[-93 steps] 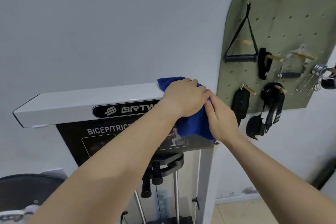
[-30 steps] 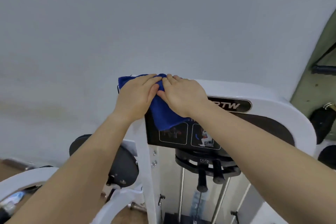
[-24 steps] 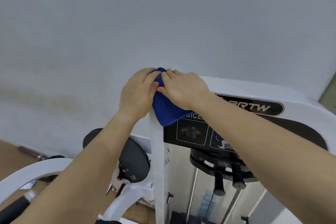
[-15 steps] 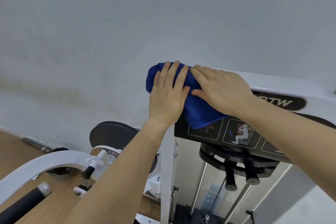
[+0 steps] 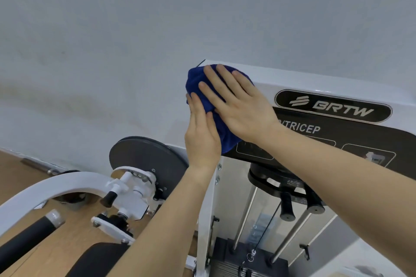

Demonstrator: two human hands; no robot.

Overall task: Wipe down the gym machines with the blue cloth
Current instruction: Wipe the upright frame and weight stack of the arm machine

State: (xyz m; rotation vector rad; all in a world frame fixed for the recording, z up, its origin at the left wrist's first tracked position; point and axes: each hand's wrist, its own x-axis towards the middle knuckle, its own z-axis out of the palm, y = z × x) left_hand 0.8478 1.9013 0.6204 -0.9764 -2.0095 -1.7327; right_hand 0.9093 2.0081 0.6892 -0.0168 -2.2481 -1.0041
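The blue cloth (image 5: 196, 83) is bunched over the top left corner of the white BRTW tricep machine (image 5: 315, 78). The right hand (image 5: 238, 105) presses it flat, fingers straight and spread. The left hand (image 5: 201, 137) presses its side edge, fingers straight too. Inside the frame below stands the weight stack (image 5: 227, 264).

You have two hands in view, your left hand (image 5: 202, 139) and your right hand (image 5: 243, 110), and one blue cloth (image 5: 194, 82). You face one white machine (image 5: 315, 78) with one BRTW badge (image 5: 333, 105). Below it you can count two black grips (image 5: 287, 209), two steel rods (image 5: 245, 211), one dark round disc (image 5: 144, 155), one black pull knob (image 5: 108, 198) and one black padded roller (image 5: 22, 239).
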